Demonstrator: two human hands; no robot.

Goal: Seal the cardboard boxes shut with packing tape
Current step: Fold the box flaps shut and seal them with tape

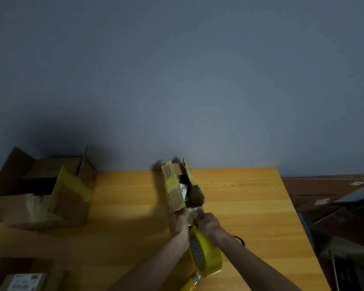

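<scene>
**Small box, near end: tape being started**

Item: small cardboard box [174, 194], mid-bench [246, 206], flaps upright, unsealed.
Your right hand [208, 223] pinches the tape strip [192, 214] at its near end. Your left hand [178, 223] lies against the near flap; I cannot tell its grip.
Tape roll [210, 255]: between your forearms.
Next, probably: fold the flaps flat, then run tape along the seam.
Large box [67, 198], far left: also open.

The table [240, 206] is smooth wood with visible grain and a soft sheen. The small cardboard box [177, 198] is matt brown card, rough at its torn flap edges and patched with glossy, wrinkled yellowish tape, as is the large cardboard box [40, 198]. The roll of packing tape [208, 255] is shiny yellow plastic film.
</scene>
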